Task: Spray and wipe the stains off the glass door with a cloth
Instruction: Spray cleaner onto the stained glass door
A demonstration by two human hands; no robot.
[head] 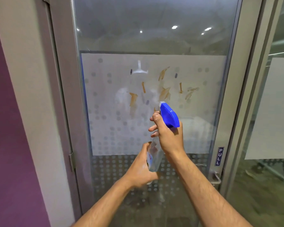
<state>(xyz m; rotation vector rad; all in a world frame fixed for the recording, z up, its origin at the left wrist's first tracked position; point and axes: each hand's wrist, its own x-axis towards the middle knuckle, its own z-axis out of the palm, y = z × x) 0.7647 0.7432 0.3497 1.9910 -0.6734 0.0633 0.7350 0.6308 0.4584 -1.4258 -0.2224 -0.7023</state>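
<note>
A glass door [154, 38] with a frosted dotted film fills the middle of the head view. Several brown smears [165, 93] and small dark marks sit on the film at chest height. A clear spray bottle [155, 154] with a blue trigger head [169, 115] is held in front of the glass, nozzle pointing at the smears. My right hand [166, 133] grips the neck with fingers on the trigger. My left hand [142, 167] holds the bottle's lower body. A faint mist hangs by the nozzle. No cloth is in view.
A grey metal door frame [62, 95] and a purple wall [10, 145] stand at the left. A PULL sign [219, 156] and a metal handle [216, 177] sit at the door's lower right. Another glass panel [272, 112] lies to the right.
</note>
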